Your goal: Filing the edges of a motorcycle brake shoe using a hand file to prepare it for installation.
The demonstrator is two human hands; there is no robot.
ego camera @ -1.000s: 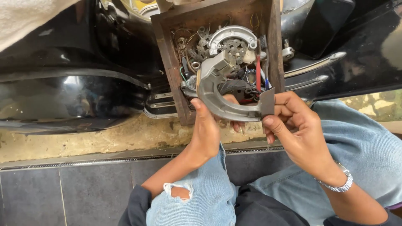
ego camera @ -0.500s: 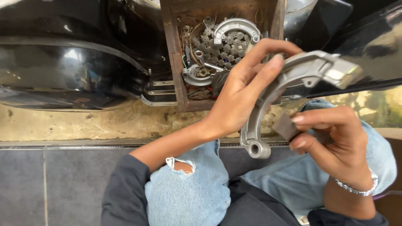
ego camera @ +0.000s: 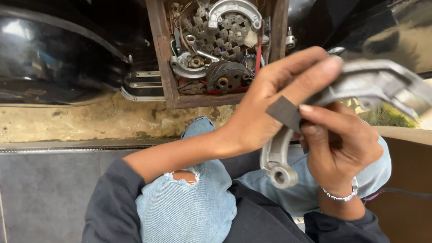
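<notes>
Seen from above the person's lap, the left hand (ego camera: 270, 108) grips a curved grey metal brake shoe (ego camera: 315, 117) while the right hand (ego camera: 339, 144) pinches a small dark abrasive square (ego camera: 284, 112) against it; steady support and even strokes would likely serve best.

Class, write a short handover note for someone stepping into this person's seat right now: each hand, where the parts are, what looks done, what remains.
Left hand: grip around the curved grey metal shoe, held up over the lap.
Right hand: pinching a small dark abrasive square against the shoe's inner edge.
The shoe's eyelet end hangs low above the knees.
Wooden box of gears and spare parts sits ahead on the ground, another curved shoe lying inside.
Done: shoe is out of the box and in hand.
Left: how far the rubbing has got cannot be told; the shoe is blurred.
</notes>
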